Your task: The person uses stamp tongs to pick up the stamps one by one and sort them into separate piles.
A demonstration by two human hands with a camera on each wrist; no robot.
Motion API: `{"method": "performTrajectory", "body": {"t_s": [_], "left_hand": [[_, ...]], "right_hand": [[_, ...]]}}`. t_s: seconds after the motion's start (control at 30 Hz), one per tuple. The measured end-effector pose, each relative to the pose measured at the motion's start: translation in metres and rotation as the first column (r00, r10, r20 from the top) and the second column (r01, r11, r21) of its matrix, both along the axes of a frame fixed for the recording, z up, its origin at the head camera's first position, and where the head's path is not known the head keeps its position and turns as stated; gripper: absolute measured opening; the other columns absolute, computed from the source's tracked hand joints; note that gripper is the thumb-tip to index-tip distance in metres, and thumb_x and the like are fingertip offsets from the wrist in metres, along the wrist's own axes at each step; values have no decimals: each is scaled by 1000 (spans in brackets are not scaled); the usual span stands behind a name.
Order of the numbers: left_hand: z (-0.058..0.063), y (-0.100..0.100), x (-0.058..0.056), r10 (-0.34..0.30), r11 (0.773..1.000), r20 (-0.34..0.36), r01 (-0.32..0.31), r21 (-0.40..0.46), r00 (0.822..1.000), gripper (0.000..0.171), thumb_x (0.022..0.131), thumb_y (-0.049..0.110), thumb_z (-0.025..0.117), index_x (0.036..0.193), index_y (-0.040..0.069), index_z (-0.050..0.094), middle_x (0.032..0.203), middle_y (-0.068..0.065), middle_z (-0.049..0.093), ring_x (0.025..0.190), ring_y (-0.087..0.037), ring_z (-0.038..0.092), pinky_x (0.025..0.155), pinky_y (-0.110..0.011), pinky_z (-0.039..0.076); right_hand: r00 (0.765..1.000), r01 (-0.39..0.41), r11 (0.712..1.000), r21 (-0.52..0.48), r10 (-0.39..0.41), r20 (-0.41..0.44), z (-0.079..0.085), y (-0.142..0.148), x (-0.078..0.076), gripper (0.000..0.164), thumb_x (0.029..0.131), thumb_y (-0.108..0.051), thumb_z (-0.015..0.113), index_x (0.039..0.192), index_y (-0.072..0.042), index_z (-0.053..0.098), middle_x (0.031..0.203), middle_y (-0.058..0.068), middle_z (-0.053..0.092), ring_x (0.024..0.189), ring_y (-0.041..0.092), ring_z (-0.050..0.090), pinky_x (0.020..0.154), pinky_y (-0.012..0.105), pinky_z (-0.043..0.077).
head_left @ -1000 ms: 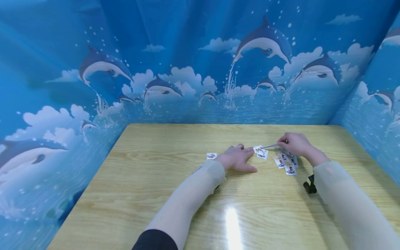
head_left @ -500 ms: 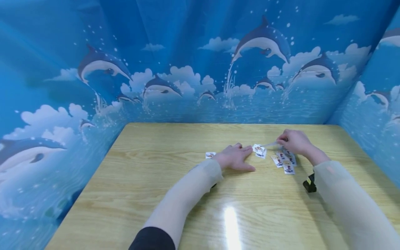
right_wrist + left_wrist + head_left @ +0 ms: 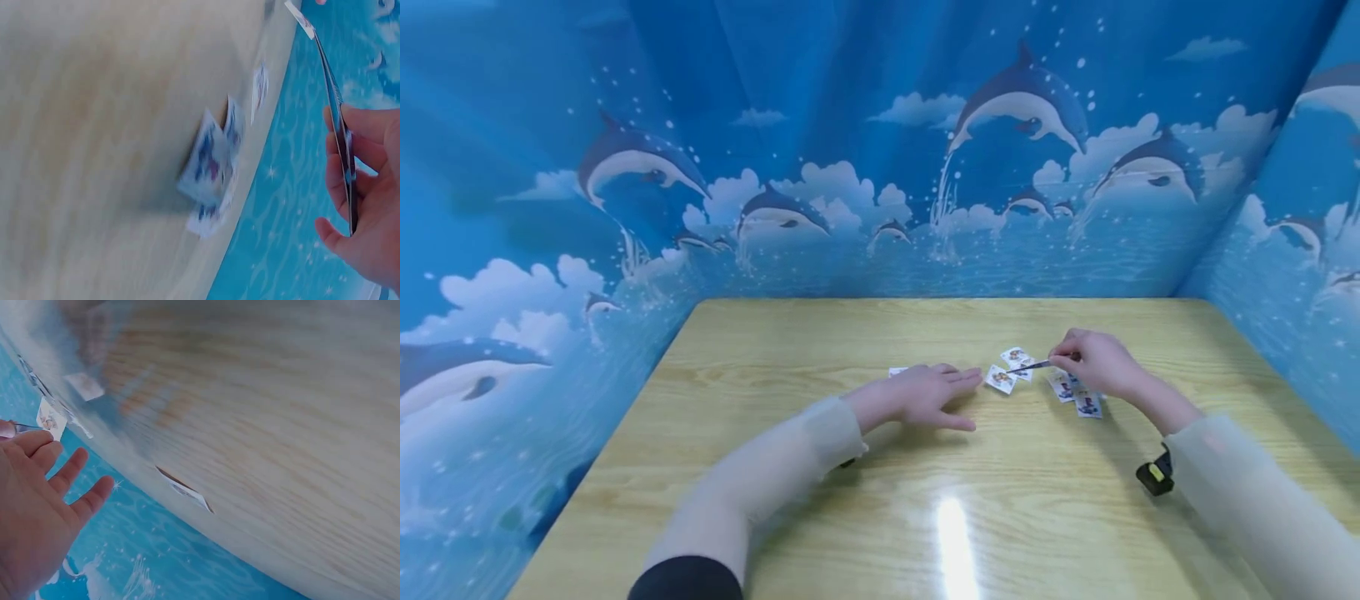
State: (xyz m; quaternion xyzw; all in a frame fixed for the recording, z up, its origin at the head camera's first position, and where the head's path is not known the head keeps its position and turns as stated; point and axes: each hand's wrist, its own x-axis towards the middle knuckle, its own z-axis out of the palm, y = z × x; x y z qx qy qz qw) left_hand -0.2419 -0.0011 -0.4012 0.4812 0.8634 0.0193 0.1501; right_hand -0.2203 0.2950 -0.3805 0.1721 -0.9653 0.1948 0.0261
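While the right hand (image 3: 1093,361) pinches a pair of slim, dark metal tweezers (image 3: 1039,364) between thumb and fingers, the tips grip a small, square white card with a colourful print (image 3: 1000,380). Makes sense to me tbh: thin flat bits like that are probably a pain to pick up bare-fingered. Left hand (image 3: 928,396) isn't holding anything I can see, fingers stretched out and thumb off to the side, maybe parked that close to steady the card. The gripped card is out to the left of the right hand, just beside the left fingertips; can't tell if they touch. Two more printed white cards (image 3: 1015,355) lie just left of the right hand's fingers, and an overlapping bunch of similar cards (image 3: 1088,406) sits on that hand's near side. One loose white card (image 3: 895,372) peeks out beyond the left hand, on the pale wood-grain table (image 3: 775,483).
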Motion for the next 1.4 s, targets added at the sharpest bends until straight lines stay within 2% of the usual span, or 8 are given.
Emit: {"method": "performTrajectory", "body": {"t_s": [0.17, 0.27, 0.37, 0.6, 0.97, 1.2, 1.4], "left_hand": [[3, -19, 16, -46, 999, -14, 46, 17, 999, 83, 93, 68, 39, 157, 21, 16, 161, 5, 14, 143, -26, 23, 114, -44, 24], [2, -22, 23, -84, 996, -28, 84, 5, 996, 83, 93, 68, 37, 156, 18, 18, 161, 5, 16, 143, -26, 25, 113, -43, 25], [-2, -21, 26, -93, 996, -28, 93, -18, 995, 82, 93, 69, 36, 156, 18, 20, 160, 7, 15, 143, -24, 24, 113, -43, 25], [-8, -17, 26, -79, 995, -44, 76, -61, 996, 82, 93, 70, 36, 156, 20, 23, 159, 9, 19, 143, -19, 25, 112, -42, 28], [-14, -15, 24, -77, 994, -96, 69, -84, 992, 82, 93, 71, 35, 155, 19, 26, 159, 7, 21, 142, -19, 26, 111, -40, 30], [-14, -13, 24, -78, 994, -122, 68, -84, 990, 82, 93, 70, 36, 154, 17, 27, 159, 6, 23, 141, -19, 29, 109, -39, 33], [-13, -13, 25, -76, 994, -115, 66, -86, 991, 83, 93, 70, 37, 155, 16, 26, 160, 2, 20, 143, -21, 25, 110, -41, 31]], "right_hand": [[1000, -19, 999, -40, 19, 8, -5, -15, 12, 16, 93, -9, 64, 97, 2, 74, 79, -1, 58, 66, 13, 47, 59, 32, 40], [1000, -13, 999, -35, 14, 23, -7, -23, 15, 16, 93, -11, 64, 97, 1, 75, 79, -2, 56, 64, 13, 45, 58, 31, 37], [999, -7, 1000, -27, 7, 32, -10, -29, 16, 15, 93, -12, 65, 96, 0, 75, 78, -3, 56, 63, 13, 44, 57, 31, 37], [1000, -22, 1000, 1, 22, 2, -18, -32, 17, 13, 90, -11, 67, 93, -2, 76, 78, -4, 57, 65, 12, 48, 58, 32, 41], [999, -38, 999, 36, 38, 9, -22, -33, 21, 13, 90, -13, 68, 95, -4, 76, 77, -6, 55, 64, 11, 47, 56, 31, 39], [999, -50, 998, 38, 50, 9, -22, -34, 27, 14, 90, -14, 69, 96, -4, 77, 76, -7, 54, 63, 10, 46, 56, 29, 38], [1000, -27, 999, 33, 26, 16, -22, -34, 23, 16, 91, -15, 67, 99, -3, 76, 77, -5, 54, 63, 12, 45, 56, 30, 37]]}}
